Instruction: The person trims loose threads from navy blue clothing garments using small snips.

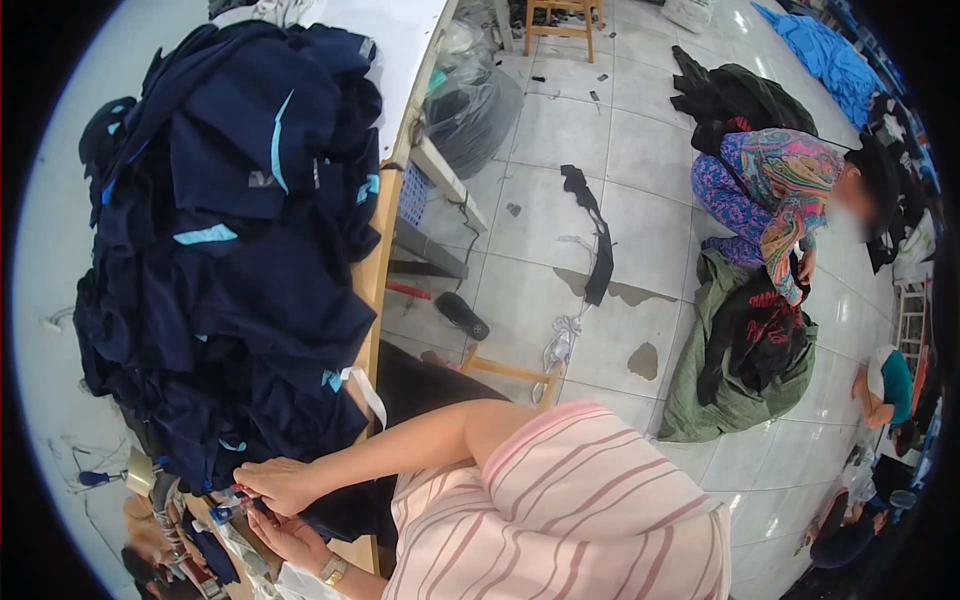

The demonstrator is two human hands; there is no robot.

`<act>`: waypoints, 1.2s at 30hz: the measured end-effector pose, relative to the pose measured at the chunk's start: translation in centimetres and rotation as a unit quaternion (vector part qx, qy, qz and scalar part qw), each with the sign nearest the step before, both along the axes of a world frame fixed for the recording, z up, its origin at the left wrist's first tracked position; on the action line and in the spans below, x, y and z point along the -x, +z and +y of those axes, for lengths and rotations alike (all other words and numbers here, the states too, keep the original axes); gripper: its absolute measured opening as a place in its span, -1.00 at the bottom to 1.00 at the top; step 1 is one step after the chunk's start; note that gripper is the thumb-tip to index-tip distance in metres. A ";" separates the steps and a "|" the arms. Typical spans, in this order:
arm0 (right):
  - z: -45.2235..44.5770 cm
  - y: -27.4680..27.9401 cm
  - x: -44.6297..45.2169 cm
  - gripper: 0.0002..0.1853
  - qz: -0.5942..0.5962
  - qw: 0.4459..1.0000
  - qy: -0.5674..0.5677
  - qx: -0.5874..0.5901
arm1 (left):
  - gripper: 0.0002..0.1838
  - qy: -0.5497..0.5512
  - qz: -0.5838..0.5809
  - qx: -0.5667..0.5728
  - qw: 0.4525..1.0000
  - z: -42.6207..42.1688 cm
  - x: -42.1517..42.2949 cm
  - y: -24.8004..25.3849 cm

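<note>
The right hand (pixel 276 486), at about half past seven, reaches to the lower edge of the pile of navy garments (pixel 230 250), its fingers bent and held close together at a small red-and-blue item (pixel 240 492). The left hand (pixel 292 540), just below it, is turned partly palm up with its fingers loosely extended towards the same spot. Whether either pinches the item is too small to tell.

The pile, heaped high with light-blue trim showing, fills the space from seven to eleven o'clock and covers most of the table (pixel 408 60); its garments overlap too much to count. One wristwatch (pixel 333 570) is on the left wrist.

Two wooden stools stand on the floor: one (pixel 560 30) between twelve and one, one (pixel 500 372) near six, close beside the person's lap. One dark shoe (pixel 462 316) lies near the centre, left of one dark fabric strip (pixel 600 262). One blue basket (pixel 412 195) sits at eleven, by the table legs.

Between two and three, one co-worker (pixel 775 190) bends over one black garment (pixel 762 335) with red lettering, on one green cloth (pixel 690 400). One blue cloth heap (pixel 825 60) lies at two.
</note>
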State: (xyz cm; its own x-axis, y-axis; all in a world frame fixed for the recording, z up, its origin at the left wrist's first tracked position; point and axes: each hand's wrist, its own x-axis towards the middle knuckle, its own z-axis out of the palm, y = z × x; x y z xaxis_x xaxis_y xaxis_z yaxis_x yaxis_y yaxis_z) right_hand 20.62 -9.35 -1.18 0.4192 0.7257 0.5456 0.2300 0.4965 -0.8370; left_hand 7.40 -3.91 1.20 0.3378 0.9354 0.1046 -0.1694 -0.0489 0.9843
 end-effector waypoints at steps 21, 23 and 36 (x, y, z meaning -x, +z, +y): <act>-0.3 -0.3 -0.8 -0.73 0.084 0.996 0.030 0.002 | -0.56 -0.129 0.020 0.033 0.991 -4.4 -1.2 1.5; -0.5 0.3 -1.1 -0.72 0.090 0.995 0.043 0.008 | -0.56 -0.116 0.038 0.005 0.992 -4.5 -1.2 1.4; -0.1 5.5 0.4 -0.82 0.011 0.995 0.103 -0.011 | -0.80 0.142 -0.019 0.052 0.988 -2.2 3.4 0.4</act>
